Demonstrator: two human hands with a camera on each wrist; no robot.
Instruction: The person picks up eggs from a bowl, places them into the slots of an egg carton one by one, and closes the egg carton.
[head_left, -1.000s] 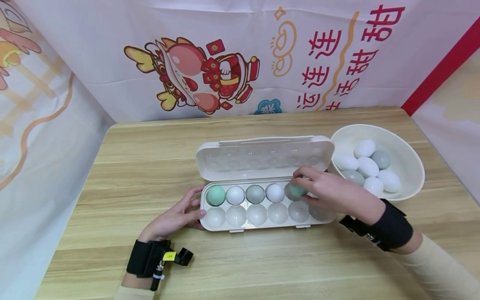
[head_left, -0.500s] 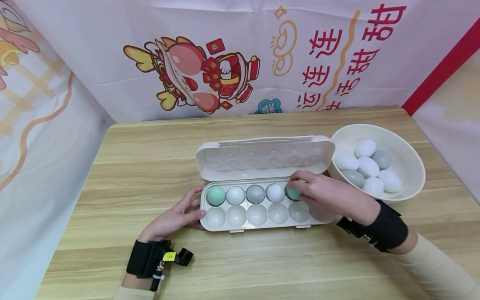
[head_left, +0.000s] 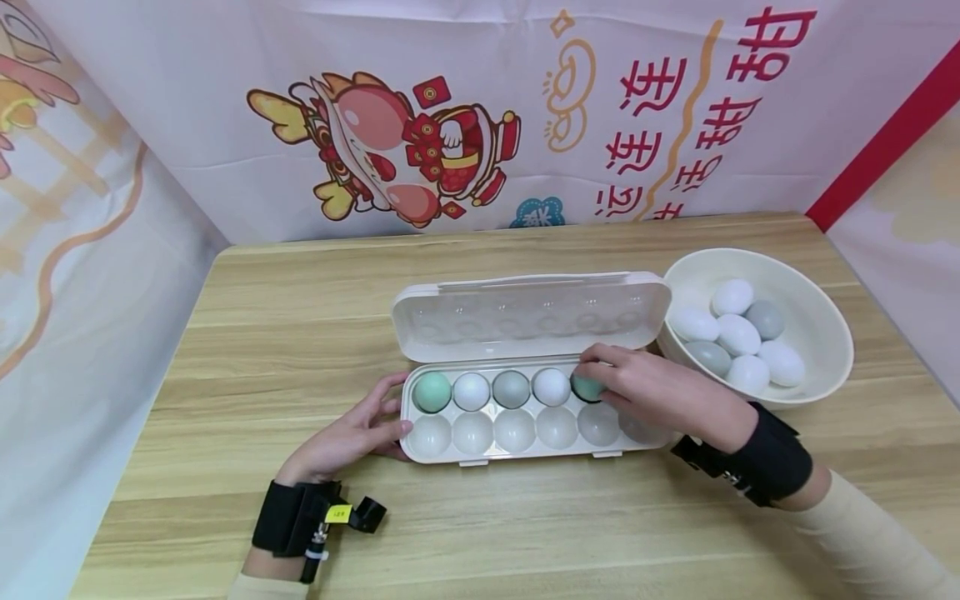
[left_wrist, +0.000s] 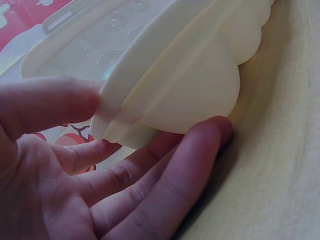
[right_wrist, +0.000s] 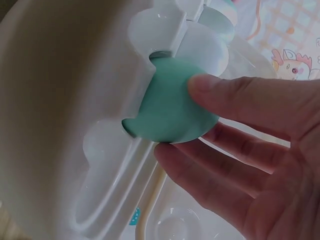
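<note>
A white plastic egg box [head_left: 534, 455] lies open on the table, its lid [head_left: 525, 323] tipped back. My left hand [head_left: 351, 435] grips the left end, thumb on the rim and fingers around the end wall, as the left wrist view shows. With thumb and fingertips my right hand [head_left: 663, 390] pinches a green egg [right_wrist: 172, 102] that sits in the fifth cup of the back row. Left of it in that row are a white egg [head_left: 551, 387], a grey egg [head_left: 511, 388], another white egg [head_left: 471, 391] and a green egg [head_left: 432, 391]. Front-row cups [head_left: 514, 430] hold no eggs.
At the right, close beside the box, stands a cream bowl [head_left: 821, 333] with several white and grey eggs [head_left: 738, 335]. The wooden table [head_left: 300, 333] reaches back to a printed cloth [head_left: 525, 50]. Another cloth [head_left: 97, 333] hangs at the left.
My right hand has moved slightly left and lowered the green egg into the fifth back-row cup, then stayed nearly still. The left hand and the box have not moved.
</note>
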